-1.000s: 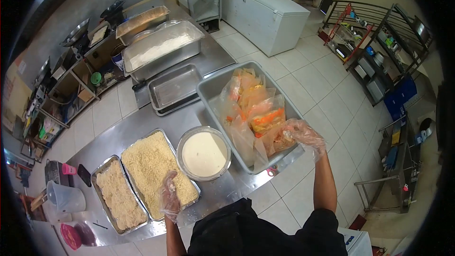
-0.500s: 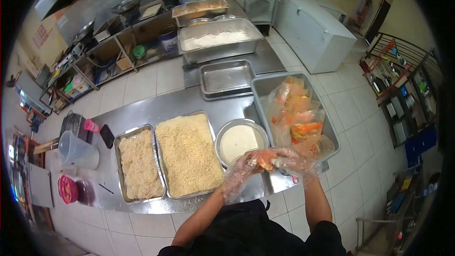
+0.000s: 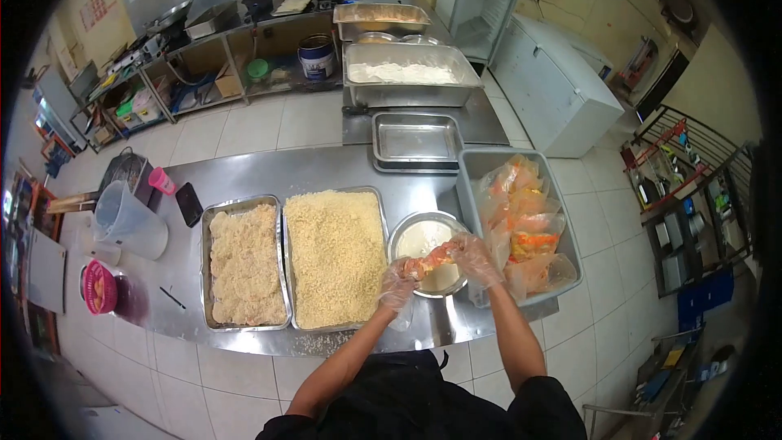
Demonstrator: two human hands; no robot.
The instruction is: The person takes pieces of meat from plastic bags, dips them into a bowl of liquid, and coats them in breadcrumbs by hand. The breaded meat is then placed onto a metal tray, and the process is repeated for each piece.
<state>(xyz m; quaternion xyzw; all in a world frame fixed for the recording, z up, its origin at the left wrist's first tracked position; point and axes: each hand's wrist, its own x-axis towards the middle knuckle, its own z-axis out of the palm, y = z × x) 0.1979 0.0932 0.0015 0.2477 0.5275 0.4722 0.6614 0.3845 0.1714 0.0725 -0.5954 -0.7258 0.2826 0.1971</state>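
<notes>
Orange piece (image 3: 432, 259): above the batter bowl (image 3: 407, 224) on the bench (image 3: 326, 171), long axis running hand to hand, right end higher.
Left hand (image 3: 399, 281): gloved grip clamped on its left end.
Right hand (image 3: 474, 257): gloved grip pinching the other end.

Both gloved hands, left hand (image 3: 398, 283) and right hand (image 3: 473, 258), hold an orange piece (image 3: 432, 259) over the batter bowl (image 3: 405, 234).

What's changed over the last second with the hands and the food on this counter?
The right hand left the grey tub of bags and the left hand left the breadcrumb tray. Both met over the batter bowl, holding an orange food piece between them. Tray, bowl and tub stayed put.
</notes>
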